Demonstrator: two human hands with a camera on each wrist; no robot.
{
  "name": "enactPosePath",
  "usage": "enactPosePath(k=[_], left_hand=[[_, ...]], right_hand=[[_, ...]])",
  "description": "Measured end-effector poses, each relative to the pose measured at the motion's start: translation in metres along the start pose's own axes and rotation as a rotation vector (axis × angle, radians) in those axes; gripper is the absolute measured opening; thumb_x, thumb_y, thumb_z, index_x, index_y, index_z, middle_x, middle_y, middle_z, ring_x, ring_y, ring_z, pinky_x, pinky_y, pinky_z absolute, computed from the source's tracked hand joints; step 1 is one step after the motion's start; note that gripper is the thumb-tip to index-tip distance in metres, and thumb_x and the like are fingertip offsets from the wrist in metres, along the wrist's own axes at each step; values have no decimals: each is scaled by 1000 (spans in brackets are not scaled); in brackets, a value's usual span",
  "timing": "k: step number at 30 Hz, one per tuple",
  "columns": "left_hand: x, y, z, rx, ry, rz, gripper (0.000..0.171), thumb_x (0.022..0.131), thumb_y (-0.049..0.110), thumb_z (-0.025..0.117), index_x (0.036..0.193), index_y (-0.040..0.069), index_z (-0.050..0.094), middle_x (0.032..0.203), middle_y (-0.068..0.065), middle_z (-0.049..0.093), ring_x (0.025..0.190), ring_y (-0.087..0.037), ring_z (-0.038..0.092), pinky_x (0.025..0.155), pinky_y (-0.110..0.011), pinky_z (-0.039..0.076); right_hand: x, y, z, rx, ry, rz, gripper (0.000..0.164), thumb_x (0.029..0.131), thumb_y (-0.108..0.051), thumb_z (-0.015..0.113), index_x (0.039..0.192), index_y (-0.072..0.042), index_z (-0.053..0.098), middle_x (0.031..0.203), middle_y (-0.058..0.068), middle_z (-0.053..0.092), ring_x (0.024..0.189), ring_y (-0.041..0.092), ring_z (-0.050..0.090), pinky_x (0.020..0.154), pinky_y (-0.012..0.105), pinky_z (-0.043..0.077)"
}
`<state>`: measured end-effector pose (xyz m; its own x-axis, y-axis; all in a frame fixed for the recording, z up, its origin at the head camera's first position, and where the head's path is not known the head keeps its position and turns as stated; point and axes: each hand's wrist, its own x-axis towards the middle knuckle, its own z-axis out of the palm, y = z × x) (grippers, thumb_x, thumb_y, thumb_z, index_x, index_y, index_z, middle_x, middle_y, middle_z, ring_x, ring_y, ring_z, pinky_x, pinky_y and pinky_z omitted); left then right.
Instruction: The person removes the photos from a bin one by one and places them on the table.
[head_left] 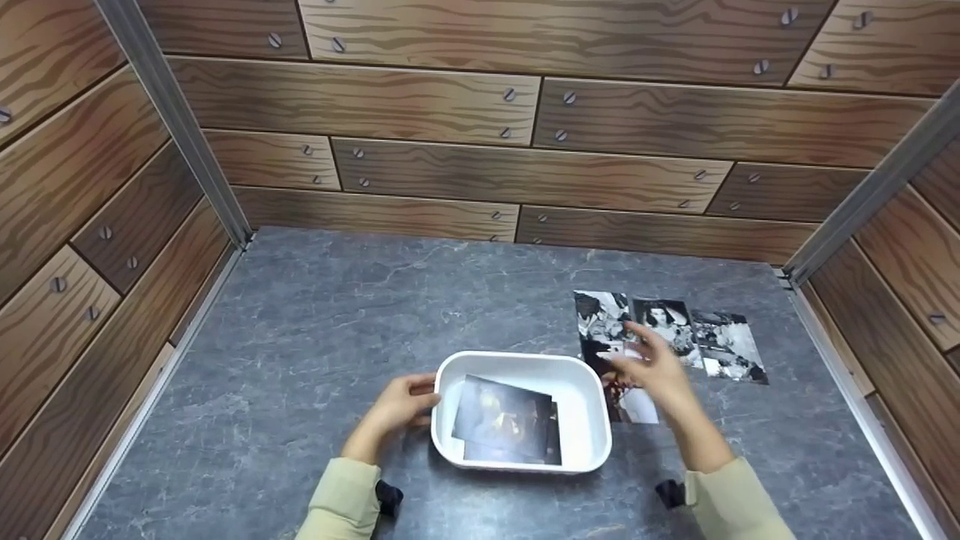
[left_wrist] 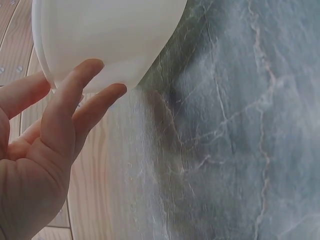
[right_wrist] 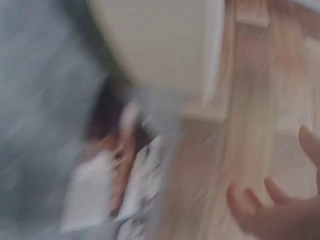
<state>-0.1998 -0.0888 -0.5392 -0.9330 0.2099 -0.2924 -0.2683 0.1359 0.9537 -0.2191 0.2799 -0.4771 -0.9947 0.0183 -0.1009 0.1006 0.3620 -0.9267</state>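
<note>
A white rectangular tub sits in front of me with overlapping dark photo prints inside it. My left hand is at the tub's left end, its fairly straight fingers touching the outer wall and the thumb right at the rim. My right hand hovers past the tub's right end, fingers spread, with nothing held. Below it lies a colour print, partly hidden by the hand and tub. Beyond are black-and-white prints: one on the left, one in the middle, one on the right.
A grey marbled tabletop lies under everything. Wood-patterned panels wall it in at the back and both sides, with metal posts in the corners. Small black objects show near both cuffs, such as the one by the right sleeve.
</note>
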Motion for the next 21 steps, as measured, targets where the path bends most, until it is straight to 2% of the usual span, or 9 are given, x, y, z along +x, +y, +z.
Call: enactPosePath(k=[2, 5, 7, 10, 14, 21], left_hand=[[0, 0, -1, 5, 2, 0, 45, 93, -3, 55, 135, -14, 45, 125, -33, 57, 106, -39, 64, 77, -39, 62], [0, 0, -1, 12, 3, 1, 44, 93, -3, 55, 134, -13, 46, 125, -33, 57, 104, -36, 65, 77, -38, 62], [0, -1, -2, 18, 1, 4, 44, 92, -2, 56, 134, -14, 46, 125, -33, 57, 103, -34, 65, 77, -38, 62], [1, -2, -2, 18, -7, 8, 44, 92, -3, 55, 134, -14, 46, 125, -33, 58, 104, -35, 65, 77, -38, 62], [1, -2, -2, 26, -12, 7, 44, 92, -2, 55, 134, -14, 46, 125, -32, 58, 104, -36, 65, 77, -38, 62], [0, -1, -2, 6, -16, 0, 45, 92, -2, 56, 134, -13, 46, 126, -33, 57, 103, -33, 65, 78, -39, 61]], right_hand=[[-1, -8, 17, 13, -129, -91, 69, 87, -3, 68, 146, 4, 32, 146, 32, 36, 128, 48, 44, 106, 48, 45], [-1, -9, 43, -43, -305, -190, 72, 82, -8, 73, 143, 6, 37, 144, 31, 40, 129, 50, 42, 110, 55, 37], [-1, -4, 57, -101, -409, -222, 73, 81, -14, 76, 141, 6, 40, 142, 31, 42, 130, 50, 40, 112, 58, 34], [2, 7, 73, -205, -506, -247, 72, 80, -18, 78, 138, 7, 44, 139, 31, 46, 127, 52, 42, 108, 60, 37], [8, 17, 85, -358, -544, -273, 71, 77, -15, 81, 135, 9, 48, 134, 32, 50, 124, 52, 44, 106, 60, 40], [12, 27, 96, -564, -485, -347, 81, 63, -15, 88, 131, 10, 50, 123, 28, 51, 117, 46, 47, 105, 59, 39]])
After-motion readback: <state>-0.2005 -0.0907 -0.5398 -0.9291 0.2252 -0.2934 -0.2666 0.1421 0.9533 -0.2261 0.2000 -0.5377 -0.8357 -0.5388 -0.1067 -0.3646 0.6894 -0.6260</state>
